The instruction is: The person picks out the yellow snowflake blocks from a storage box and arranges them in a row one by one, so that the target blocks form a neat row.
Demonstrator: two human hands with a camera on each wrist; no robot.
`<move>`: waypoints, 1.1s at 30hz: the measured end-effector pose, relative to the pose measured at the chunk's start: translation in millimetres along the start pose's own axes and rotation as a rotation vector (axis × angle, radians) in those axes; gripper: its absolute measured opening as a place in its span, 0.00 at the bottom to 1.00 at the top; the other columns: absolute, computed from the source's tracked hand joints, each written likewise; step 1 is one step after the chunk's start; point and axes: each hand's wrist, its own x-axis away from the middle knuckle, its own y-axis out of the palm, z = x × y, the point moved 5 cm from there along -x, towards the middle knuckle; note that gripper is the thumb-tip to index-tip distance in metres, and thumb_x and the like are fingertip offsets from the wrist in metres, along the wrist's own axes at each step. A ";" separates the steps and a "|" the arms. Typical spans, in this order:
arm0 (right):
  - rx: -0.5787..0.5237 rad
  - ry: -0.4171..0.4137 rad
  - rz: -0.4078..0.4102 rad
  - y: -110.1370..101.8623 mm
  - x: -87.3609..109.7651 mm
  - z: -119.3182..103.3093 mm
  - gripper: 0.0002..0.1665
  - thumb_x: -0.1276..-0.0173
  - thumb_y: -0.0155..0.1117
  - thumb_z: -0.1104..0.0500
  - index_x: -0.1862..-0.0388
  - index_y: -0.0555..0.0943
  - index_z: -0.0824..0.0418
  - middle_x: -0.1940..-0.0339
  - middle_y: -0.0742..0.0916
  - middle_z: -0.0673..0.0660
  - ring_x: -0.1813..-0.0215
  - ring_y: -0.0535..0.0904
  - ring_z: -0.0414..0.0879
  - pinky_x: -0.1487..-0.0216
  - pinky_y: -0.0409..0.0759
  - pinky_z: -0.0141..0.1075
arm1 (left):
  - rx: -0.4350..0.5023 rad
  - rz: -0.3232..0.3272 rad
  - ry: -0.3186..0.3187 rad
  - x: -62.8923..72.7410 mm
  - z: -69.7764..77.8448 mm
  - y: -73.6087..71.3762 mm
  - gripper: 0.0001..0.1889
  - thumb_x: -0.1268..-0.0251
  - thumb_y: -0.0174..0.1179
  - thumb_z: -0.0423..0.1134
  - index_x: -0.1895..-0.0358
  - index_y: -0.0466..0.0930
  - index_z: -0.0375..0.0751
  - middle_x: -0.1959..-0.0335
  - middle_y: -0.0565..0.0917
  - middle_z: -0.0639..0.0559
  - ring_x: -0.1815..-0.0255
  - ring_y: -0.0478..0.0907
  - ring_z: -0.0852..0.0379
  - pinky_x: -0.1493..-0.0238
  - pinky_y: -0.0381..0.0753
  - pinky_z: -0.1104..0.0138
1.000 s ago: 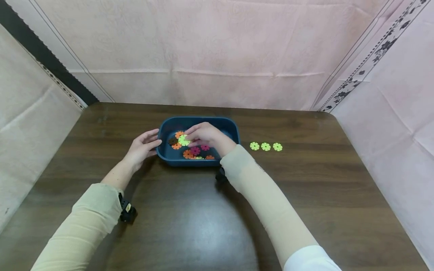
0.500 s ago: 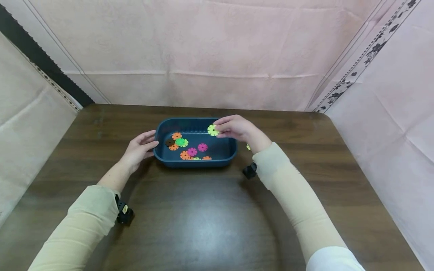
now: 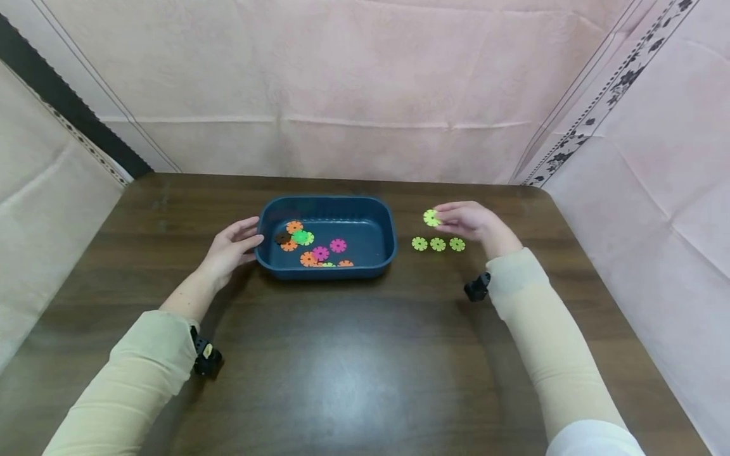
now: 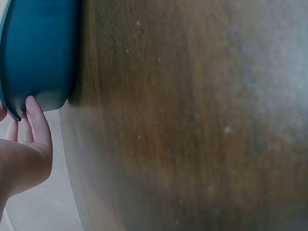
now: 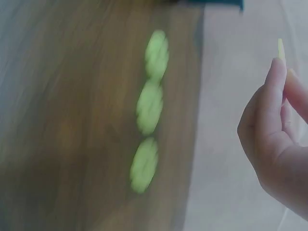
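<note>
From my remote station I see the person's right hand point(image 3: 469, 223) pinching a yellow-green disc point(image 3: 430, 218) between thumb and fingers, to the right of a blue tray point(image 3: 379, 271) and well apart from it. In the head view the disc appears just beyond a row of three yellow-green discs point(image 3: 438, 244) that lie flat on the brown surface point(image 3: 342, 354), set close together. My right wrist view is somewhat blurred, but it shows the pinched disc edge-on at the fingertips, off the surface and apart from that row. The left hand point(image 3: 230, 246) holds nothing clenched; I read its fingers as loosely extended, touching the tray's left end, with one fingertip on the outer wall in the left wrist view. Inside the tray, toward its left half, I make out a green disc point(image 3: 299, 237) overlapping another yellow-green one point(image 3: 309, 238), a dark brown disc point(image 3: 282, 238) just beside them, and orange discs point(image 3: 294, 226) around that cluster. Nearer the front wall lie two pink discs point(image 3: 338, 246) and more orange pieces, some partly hidden by the rim. Pale cloth point(image 3: 365, 88) hangs behind the surface.
</note>
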 end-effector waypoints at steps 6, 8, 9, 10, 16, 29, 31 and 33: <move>-0.002 0.052 0.052 -50.1 3.5 18.5 0.09 0.31 0.48 0.72 0.60 0.74 0.61 0.73 0.84 0.49 0.69 0.80 0.38 0.59 0.81 0.27 | 0.005 -0.001 0.002 0.2 0.4 -0.9 0.31 0.30 0.50 0.47 0.27 0.53 0.50 0.28 0.58 0.41 0.38 0.66 0.56 0.58 0.77 0.79; -0.012 0.071 0.066 -61.8 4.5 24.5 0.11 0.31 0.49 0.71 0.65 0.76 0.58 0.74 0.84 0.49 0.70 0.80 0.37 0.59 0.81 0.26 | 0.004 0.000 0.003 0.5 0.5 -1.3 0.31 0.30 0.50 0.47 0.27 0.53 0.50 0.28 0.58 0.41 0.39 0.67 0.58 0.58 0.77 0.80; -0.012 0.080 0.070 -66.4 5.3 27.2 0.11 0.31 0.49 0.71 0.64 0.75 0.58 0.74 0.84 0.49 0.70 0.80 0.37 0.59 0.81 0.26 | 0.007 0.000 0.001 0.6 0.5 -1.4 0.31 0.30 0.50 0.47 0.27 0.53 0.50 0.28 0.58 0.41 0.40 0.67 0.58 0.58 0.77 0.80; -0.020 0.090 0.078 -70.7 5.8 29.8 0.13 0.31 0.48 0.71 0.67 0.76 0.57 0.74 0.84 0.49 0.70 0.80 0.37 0.60 0.81 0.26 | 0.009 0.000 -0.001 0.7 0.4 -1.4 0.31 0.30 0.50 0.47 0.27 0.53 0.50 0.28 0.59 0.42 0.40 0.67 0.59 0.59 0.77 0.80; -0.028 0.147 0.141 -87.0 8.7 42.3 0.18 0.31 0.49 0.71 0.75 0.80 0.54 0.77 0.85 0.48 0.72 0.81 0.37 0.61 0.81 0.26 | 0.015 -0.005 -0.003 -0.1 0.4 0.1 0.31 0.30 0.50 0.45 0.27 0.52 0.50 0.28 0.58 0.41 0.38 0.66 0.57 0.59 0.77 0.80; 0.282 0.098 0.415 -93.7 8.3 49.7 0.16 0.37 0.58 0.72 0.49 0.76 0.74 0.81 0.81 0.43 0.75 0.78 0.35 0.64 0.83 0.29 | 0.014 0.001 -0.001 -0.2 0.5 0.5 0.30 0.30 0.50 0.45 0.27 0.53 0.50 0.29 0.59 0.41 0.39 0.67 0.56 0.59 0.77 0.80; 0.296 0.104 0.439 -93.3 7.5 48.9 0.15 0.37 0.58 0.73 0.51 0.77 0.75 0.79 0.81 0.45 0.75 0.78 0.35 0.63 0.83 0.30 | 0.013 0.002 0.000 0.6 1.6 0.7 0.30 0.30 0.50 0.45 0.27 0.53 0.50 0.29 0.59 0.41 0.39 0.67 0.56 0.59 0.77 0.80; 0.306 0.103 0.442 -92.3 6.9 47.8 0.15 0.38 0.58 0.73 0.51 0.77 0.75 0.77 0.80 0.47 0.75 0.78 0.36 0.62 0.83 0.31 | 0.013 0.005 0.001 0.7 2.1 0.6 0.30 0.30 0.50 0.45 0.27 0.53 0.50 0.29 0.59 0.41 0.38 0.66 0.54 0.60 0.77 0.81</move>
